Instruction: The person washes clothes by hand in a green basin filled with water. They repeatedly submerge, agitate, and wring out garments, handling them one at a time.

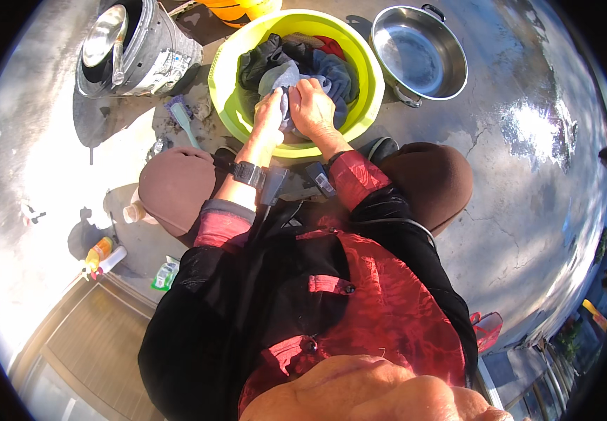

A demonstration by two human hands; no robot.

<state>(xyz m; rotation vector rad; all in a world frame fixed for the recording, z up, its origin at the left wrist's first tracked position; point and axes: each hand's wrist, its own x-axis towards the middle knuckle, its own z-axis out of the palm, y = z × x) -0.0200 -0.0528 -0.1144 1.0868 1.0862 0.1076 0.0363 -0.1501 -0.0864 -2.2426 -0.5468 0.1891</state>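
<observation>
A lime-green plastic basin (217,100) stands on the concrete between my knees, with dark, blue and red clothes in it. My left hand (268,117) grips a grey-blue cloth (279,77) near the basin's front side. Close beside it, my right hand (311,108) is closed on the same cloth, knuckles up. Blue fabric (336,79) lies to the right of my hands, a black garment (261,62) to the left, and a red piece (330,47) at the back. How the fingertips meet the cloth is hidden.
A steel pot (419,52) stands right of the basin. At left is a grey bucket (148,58) with a metal bowl (104,37) on it. A scrub brush (183,120) lies by the basin. Bottles (99,252) and a green packet (165,274) are lower left; wet floor shines at right.
</observation>
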